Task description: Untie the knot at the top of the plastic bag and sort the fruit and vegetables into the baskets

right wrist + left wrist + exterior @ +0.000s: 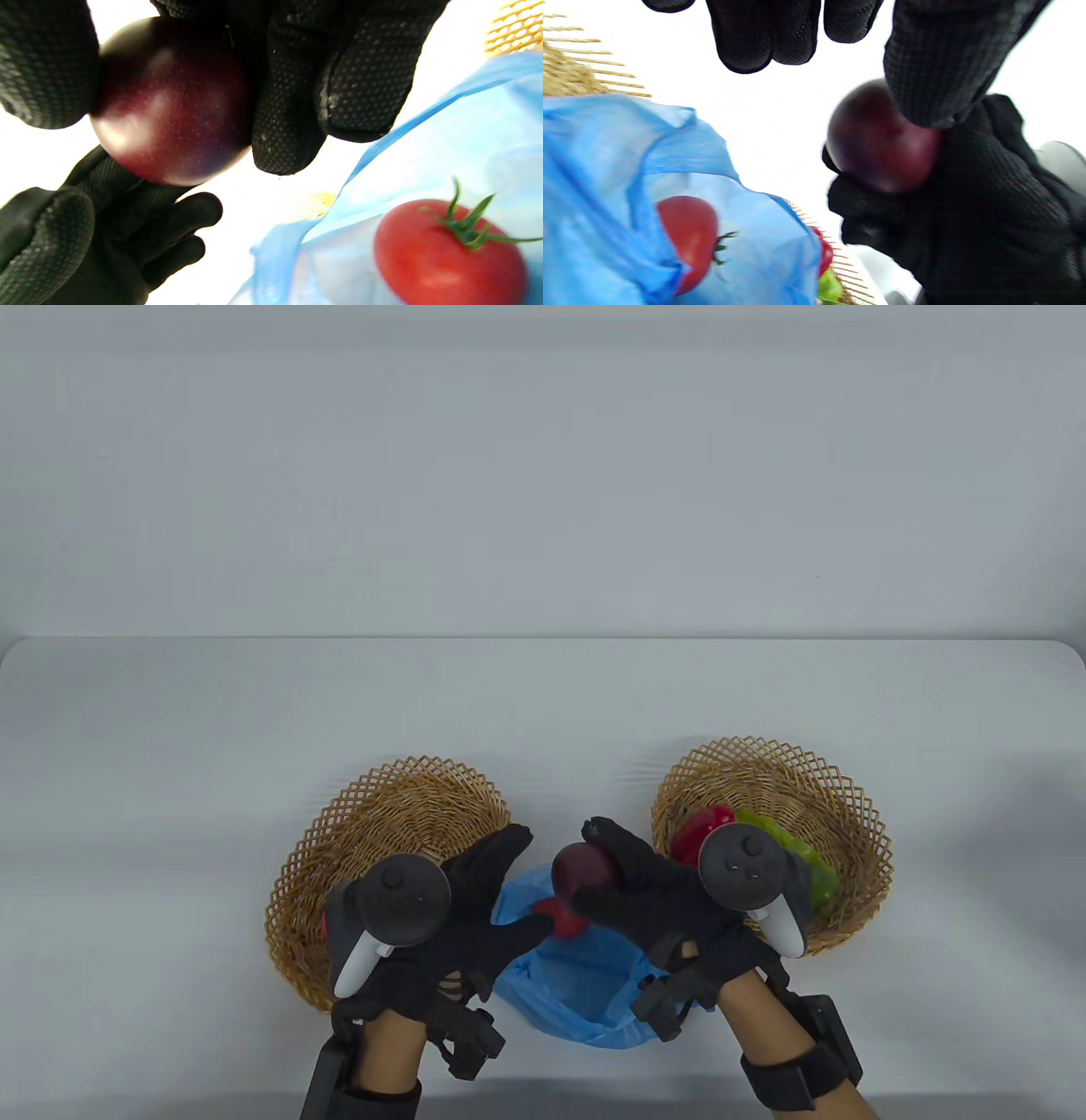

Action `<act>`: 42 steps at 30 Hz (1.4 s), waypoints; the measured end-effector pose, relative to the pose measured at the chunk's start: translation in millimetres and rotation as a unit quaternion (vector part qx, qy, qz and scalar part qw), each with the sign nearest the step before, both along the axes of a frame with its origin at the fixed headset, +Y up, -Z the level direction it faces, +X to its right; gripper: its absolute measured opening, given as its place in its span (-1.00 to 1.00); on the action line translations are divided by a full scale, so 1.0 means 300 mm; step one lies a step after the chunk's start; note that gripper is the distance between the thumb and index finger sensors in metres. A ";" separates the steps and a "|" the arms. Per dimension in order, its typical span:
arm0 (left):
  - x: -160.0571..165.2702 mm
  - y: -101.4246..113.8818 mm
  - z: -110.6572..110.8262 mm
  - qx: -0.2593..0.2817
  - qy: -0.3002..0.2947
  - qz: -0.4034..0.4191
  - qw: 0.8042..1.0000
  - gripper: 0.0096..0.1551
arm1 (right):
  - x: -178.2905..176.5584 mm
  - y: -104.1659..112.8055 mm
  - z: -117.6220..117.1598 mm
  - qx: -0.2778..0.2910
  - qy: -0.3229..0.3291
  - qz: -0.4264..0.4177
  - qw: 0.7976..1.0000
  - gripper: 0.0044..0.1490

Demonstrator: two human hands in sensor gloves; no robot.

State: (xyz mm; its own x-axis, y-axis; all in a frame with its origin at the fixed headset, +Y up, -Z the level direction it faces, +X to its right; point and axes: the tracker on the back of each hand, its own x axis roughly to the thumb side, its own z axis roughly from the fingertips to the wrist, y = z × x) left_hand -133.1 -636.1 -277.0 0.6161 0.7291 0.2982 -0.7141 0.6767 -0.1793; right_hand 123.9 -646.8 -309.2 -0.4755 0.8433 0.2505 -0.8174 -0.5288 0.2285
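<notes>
My right hand [609, 867] grips a dark purple plum [573, 869] between thumb and fingers, held above the open blue plastic bag [585, 993]. The same plum [169, 106] fills the right wrist view. A red tomato [556, 918] with a green stalk lies inside the bag [466, 140]. My left hand [509, 891] hovers by the bag's left edge with its fingers [746, 38] straight and nothing in them. Its thumb reaches toward the tomato [687, 237] and sits close under the plum [878, 144].
A wicker basket [382, 823] stands on the left, partly under my left hand, with a bit of red [326, 929] showing by the wrist. The right wicker basket [848, 806] holds a red pepper [700, 827] and a green pepper [802, 861].
</notes>
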 end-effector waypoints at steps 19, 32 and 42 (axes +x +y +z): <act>-0.258 -0.007 0.002 -0.073 0.355 -0.109 0.926 0.12 | -0.066 -0.012 0.025 0.132 -0.021 0.287 0.949 -0.40; -0.154 -0.198 -0.109 -0.168 0.307 -0.294 0.889 0.09 | -0.130 -0.128 0.014 0.083 0.036 0.438 0.894 -0.34; -0.162 -0.235 -0.127 -0.208 0.303 -0.284 0.886 -0.12 | -0.126 -0.128 0.012 0.071 0.041 0.444 0.892 -0.31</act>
State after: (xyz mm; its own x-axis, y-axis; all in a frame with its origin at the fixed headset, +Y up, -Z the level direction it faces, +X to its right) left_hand -181.6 -706.6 -315.1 0.8741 0.2188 -0.4337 -0.3296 0.9230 -0.1987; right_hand 86.1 -685.2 -305.7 -0.9156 0.1004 0.3894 -0.0455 -0.9880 0.1478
